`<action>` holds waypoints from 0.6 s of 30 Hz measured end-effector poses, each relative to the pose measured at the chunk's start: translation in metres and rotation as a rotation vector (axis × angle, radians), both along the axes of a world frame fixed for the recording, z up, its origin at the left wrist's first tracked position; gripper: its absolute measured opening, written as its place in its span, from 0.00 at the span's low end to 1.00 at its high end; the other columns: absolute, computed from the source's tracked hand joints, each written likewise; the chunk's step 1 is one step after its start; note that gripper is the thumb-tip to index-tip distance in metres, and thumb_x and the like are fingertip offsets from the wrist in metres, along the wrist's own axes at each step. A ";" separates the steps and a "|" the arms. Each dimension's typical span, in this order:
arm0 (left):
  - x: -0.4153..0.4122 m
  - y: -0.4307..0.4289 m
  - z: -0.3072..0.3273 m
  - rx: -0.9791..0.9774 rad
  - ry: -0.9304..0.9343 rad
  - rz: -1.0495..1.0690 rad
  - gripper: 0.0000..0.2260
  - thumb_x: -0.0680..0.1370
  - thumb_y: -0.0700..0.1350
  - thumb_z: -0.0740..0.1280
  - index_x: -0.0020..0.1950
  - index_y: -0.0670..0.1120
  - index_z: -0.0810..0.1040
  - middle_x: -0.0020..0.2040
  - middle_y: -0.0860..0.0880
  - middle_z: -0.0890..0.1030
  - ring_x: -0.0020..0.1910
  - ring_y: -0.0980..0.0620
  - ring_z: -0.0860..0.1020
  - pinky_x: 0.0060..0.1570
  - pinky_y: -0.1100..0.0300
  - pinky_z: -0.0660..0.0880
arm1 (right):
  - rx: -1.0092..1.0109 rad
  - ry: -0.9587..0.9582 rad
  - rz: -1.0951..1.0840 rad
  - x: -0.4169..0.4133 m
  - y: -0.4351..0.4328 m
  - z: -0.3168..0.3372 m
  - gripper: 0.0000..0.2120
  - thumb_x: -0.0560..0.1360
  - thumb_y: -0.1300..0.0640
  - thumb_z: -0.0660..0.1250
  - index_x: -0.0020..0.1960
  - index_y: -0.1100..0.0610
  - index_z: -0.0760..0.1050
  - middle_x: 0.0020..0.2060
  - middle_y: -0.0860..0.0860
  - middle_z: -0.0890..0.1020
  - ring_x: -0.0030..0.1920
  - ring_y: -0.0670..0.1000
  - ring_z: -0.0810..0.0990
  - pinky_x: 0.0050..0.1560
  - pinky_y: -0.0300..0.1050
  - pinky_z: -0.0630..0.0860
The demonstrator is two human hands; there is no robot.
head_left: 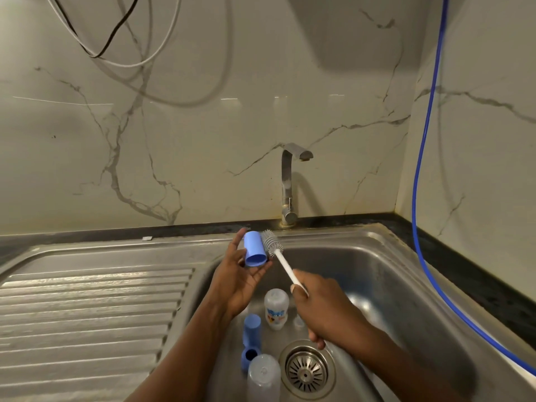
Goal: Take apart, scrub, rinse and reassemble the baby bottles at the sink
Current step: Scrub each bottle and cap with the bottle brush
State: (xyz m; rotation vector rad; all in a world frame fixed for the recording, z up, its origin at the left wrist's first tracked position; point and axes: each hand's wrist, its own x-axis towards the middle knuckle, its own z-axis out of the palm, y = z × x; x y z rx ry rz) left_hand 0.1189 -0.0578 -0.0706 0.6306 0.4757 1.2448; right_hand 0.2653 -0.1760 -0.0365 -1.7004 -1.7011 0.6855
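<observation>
My left hand [236,278] holds a blue bottle cap [254,248] above the sink basin, its open end facing me. My right hand [324,309] grips the white handle of a bottle brush [274,245]; its grey bristle head touches the cap's right side. On the basin floor a clear bottle body [276,308] with a printed label lies below my hands. A second clear bottle [263,377] lies near the bottom edge. A blue cap [251,329] and a blue ring [249,356] lie to its left. A small clear teat [298,322] sits beside the labelled bottle.
The steel sink [385,256] has a round drain strainer [307,371] near its front. A chrome tap [290,184] stands behind it, with no water running. A ribbed draining board [87,309] lies left. A blue hose [420,175] hangs down the right wall.
</observation>
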 end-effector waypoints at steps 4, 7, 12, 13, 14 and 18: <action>0.000 -0.002 -0.001 -0.064 0.112 0.105 0.25 0.76 0.47 0.67 0.72 0.46 0.69 0.64 0.37 0.77 0.58 0.38 0.80 0.45 0.51 0.83 | 0.014 -0.052 0.074 -0.009 -0.013 0.001 0.10 0.80 0.57 0.51 0.49 0.56 0.71 0.31 0.53 0.75 0.18 0.47 0.73 0.18 0.39 0.70; -0.002 0.003 -0.003 -0.079 0.125 0.162 0.22 0.79 0.44 0.66 0.72 0.47 0.67 0.63 0.36 0.76 0.61 0.35 0.78 0.52 0.47 0.79 | 0.014 -0.106 0.090 -0.014 -0.017 -0.002 0.10 0.81 0.56 0.52 0.53 0.54 0.71 0.38 0.55 0.78 0.19 0.47 0.74 0.18 0.38 0.69; 0.005 -0.003 -0.001 -0.032 0.285 0.073 0.21 0.80 0.47 0.65 0.72 0.43 0.69 0.63 0.37 0.78 0.49 0.46 0.77 0.42 0.56 0.73 | 0.022 -0.063 0.054 -0.011 -0.013 0.005 0.09 0.80 0.58 0.51 0.44 0.52 0.68 0.29 0.52 0.74 0.16 0.47 0.72 0.17 0.38 0.67; 0.006 -0.004 -0.001 -0.028 0.299 0.050 0.21 0.80 0.48 0.65 0.71 0.42 0.70 0.62 0.38 0.78 0.49 0.46 0.77 0.42 0.57 0.73 | 0.016 -0.047 0.045 -0.008 -0.011 0.006 0.09 0.80 0.58 0.51 0.45 0.53 0.67 0.29 0.52 0.73 0.16 0.47 0.72 0.17 0.38 0.67; 0.008 -0.005 0.000 -0.020 0.314 0.038 0.21 0.79 0.47 0.66 0.70 0.42 0.71 0.61 0.39 0.79 0.49 0.46 0.77 0.43 0.57 0.74 | 0.005 -0.030 0.036 -0.005 -0.009 0.007 0.08 0.80 0.58 0.51 0.47 0.53 0.67 0.30 0.52 0.73 0.17 0.46 0.71 0.18 0.39 0.68; 0.006 -0.005 0.002 0.006 0.376 -0.017 0.19 0.78 0.42 0.67 0.69 0.45 0.72 0.58 0.41 0.80 0.52 0.44 0.80 0.45 0.56 0.77 | -0.031 0.018 -0.012 0.002 -0.002 0.005 0.12 0.82 0.57 0.51 0.60 0.55 0.70 0.39 0.55 0.74 0.19 0.45 0.72 0.19 0.38 0.69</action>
